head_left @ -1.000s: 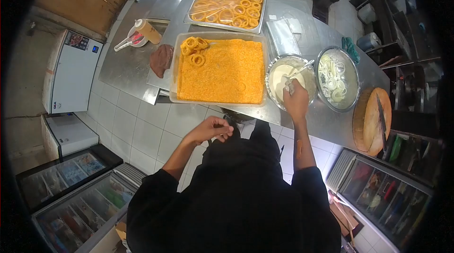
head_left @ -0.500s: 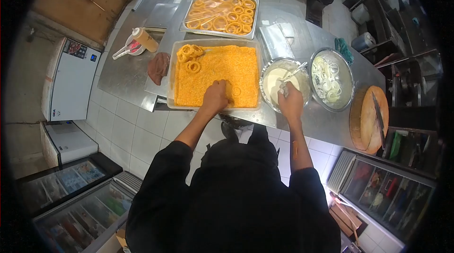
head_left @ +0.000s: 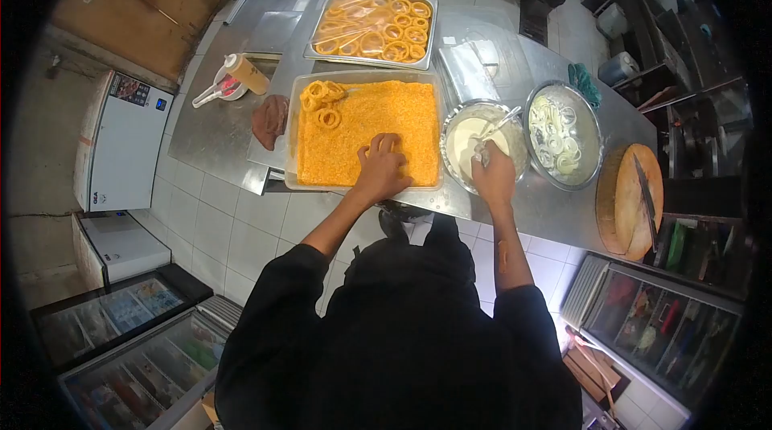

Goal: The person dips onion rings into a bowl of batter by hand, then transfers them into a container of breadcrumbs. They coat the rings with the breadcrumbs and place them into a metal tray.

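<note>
My left hand point(head_left: 383, 171) is over the near right part of a clear tub of orange breadcrumbs point(head_left: 338, 158). Its fingers are spread and touch the crumbs; whatever lies under the palm is hidden. Several coated onion rings point(head_left: 328, 117) are heaped in the tub's far left corner. My right hand point(head_left: 494, 175) is closed at the near side of a metal bowl of pale batter point(head_left: 462, 141). The fingertips are pinched and whitish, and what they hold I cannot make out. A metal utensil point(head_left: 508, 116) leans in the batter, its handle towards the far right rim.
Behind the tub stands a metal tray point(head_left: 370, 62) of coated rings under plastic film. A bowl of pale onion rings point(head_left: 555, 141) is right of the batter. Farther right, a knife point(head_left: 644, 193) lies on a round wooden board point(head_left: 618, 205). A sauce bottle point(head_left: 247, 74) and brown cloth point(head_left: 269, 121) are left.
My left hand has shifted slightly right and its curled fingers have spread out. It now covers where a ring shape showed in the crumbs. My right hand has hardly moved.
</note>
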### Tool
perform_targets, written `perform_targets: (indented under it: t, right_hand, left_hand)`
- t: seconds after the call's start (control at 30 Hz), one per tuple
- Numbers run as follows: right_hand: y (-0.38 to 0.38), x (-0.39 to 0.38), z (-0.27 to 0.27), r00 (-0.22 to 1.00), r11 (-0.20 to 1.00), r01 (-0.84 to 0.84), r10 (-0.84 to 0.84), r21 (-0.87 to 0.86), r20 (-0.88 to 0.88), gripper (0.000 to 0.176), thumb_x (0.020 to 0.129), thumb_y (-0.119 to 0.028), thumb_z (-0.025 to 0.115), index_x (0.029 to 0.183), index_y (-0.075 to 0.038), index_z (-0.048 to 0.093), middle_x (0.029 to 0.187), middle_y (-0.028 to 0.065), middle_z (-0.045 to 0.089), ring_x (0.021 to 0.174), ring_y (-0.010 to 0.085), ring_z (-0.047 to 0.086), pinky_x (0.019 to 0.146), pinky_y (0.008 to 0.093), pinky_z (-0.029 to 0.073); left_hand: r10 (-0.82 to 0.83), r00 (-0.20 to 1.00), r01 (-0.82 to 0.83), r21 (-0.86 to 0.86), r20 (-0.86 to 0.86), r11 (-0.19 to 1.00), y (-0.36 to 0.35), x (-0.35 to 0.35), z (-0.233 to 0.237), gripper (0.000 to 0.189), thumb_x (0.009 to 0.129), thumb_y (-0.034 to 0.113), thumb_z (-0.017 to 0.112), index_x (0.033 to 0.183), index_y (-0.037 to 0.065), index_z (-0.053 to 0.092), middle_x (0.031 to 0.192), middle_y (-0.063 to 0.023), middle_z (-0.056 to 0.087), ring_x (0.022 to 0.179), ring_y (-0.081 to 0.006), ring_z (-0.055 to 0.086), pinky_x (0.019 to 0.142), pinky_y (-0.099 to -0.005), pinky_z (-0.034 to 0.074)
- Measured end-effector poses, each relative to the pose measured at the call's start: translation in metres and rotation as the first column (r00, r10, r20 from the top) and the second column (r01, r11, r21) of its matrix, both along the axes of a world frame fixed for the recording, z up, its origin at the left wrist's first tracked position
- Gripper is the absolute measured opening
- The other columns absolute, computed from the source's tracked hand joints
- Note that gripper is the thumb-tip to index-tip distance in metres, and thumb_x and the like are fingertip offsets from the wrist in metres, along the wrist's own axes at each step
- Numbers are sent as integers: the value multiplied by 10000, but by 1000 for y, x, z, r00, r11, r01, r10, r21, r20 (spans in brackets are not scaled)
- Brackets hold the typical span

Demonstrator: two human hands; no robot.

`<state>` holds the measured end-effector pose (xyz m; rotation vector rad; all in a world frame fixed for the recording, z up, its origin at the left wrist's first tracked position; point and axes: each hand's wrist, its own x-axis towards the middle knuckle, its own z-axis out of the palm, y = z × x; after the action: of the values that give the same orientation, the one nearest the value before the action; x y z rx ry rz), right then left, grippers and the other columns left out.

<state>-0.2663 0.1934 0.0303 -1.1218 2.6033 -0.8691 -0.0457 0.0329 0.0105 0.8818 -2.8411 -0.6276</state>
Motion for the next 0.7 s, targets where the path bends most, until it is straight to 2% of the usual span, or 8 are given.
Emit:
perform_targets:
  t: [0.07,0.13,0.23,0.27,0.33,0.43,0.53,0.7]
  right_hand:
    - [0,1,1,1000,1000,8,-8,13,25,310,845,-188,715,1107,-25,688,951,296,720,938,500,689,818,565,535]
    - [-1,0,0,1000,1000,-1,1,-2,-1,311,846,-187,712,1110,-25,687,949,294,721,937,498,691,815,560,539]
    - [-1,0,-2,1000,1000,7,-7,-2,12,314,844,-183,714,1114,-25,687,952,293,723,936,495,694,811,554,543]
    - [-1,1,-2,1000,1000,5,-5,-1,14,314,844,-183,714,1114,-25,687,952,293,723,936,495,694,811,554,543]
    - [-1,1,-1,1000,1000,15,-15,12,17,326,841,-180,718,1123,-21,689,958,293,725,937,493,696,808,549,545]
    - [0,0,-4,1000,1000,6,-6,-17,-9,339,836,-175,724,1132,-15,689,961,294,725,934,492,698,808,546,545]
    - [0,-1,-7,999,1000,-20,19,-24,-50,302,836,-170,738,1096,-29,678,929,269,734,910,470,712,803,542,552]
    - [-1,0,-3,999,999,-21,21,-26,-26,286,838,-162,732,1086,-31,678,919,267,731,903,472,709,787,546,546]
  left_hand:
    - [-4,999,1,58,49,998,-5,-1,-1,347,735,331,833,975,82,801,1422,-129,547,1427,-340,404,1076,-637,347]
    - [111,994,-110,283,13,953,-13,-3,-1,347,733,345,835,957,84,794,1399,-123,555,1404,-341,422,1101,-619,313]
    - [235,971,-191,453,-42,871,-32,-4,-2,298,742,291,835,938,76,773,1333,-130,566,1358,-362,427,1093,-657,251]
    - [237,971,-194,453,-40,870,-30,0,-3,298,742,291,835,938,76,773,1333,-130,566,1358,-362,427,1093,-657,251]
    - [317,944,-322,-47,-91,946,-23,7,4,285,765,304,834,962,108,773,1352,-133,562,1371,-383,417,1092,-683,241]
    - [177,966,-170,53,-191,984,-24,16,5,312,795,353,811,1040,161,793,1432,-134,534,1423,-394,383,1142,-695,203]
    - [24,990,-31,-49,-137,998,-10,19,6,338,805,370,813,1053,140,799,1469,-157,501,1465,-402,336,1145,-704,181]
    - [37,995,-34,34,-94,999,0,9,-7,349,789,393,823,954,86,806,1465,-171,493,1482,-390,314,1130,-723,172]
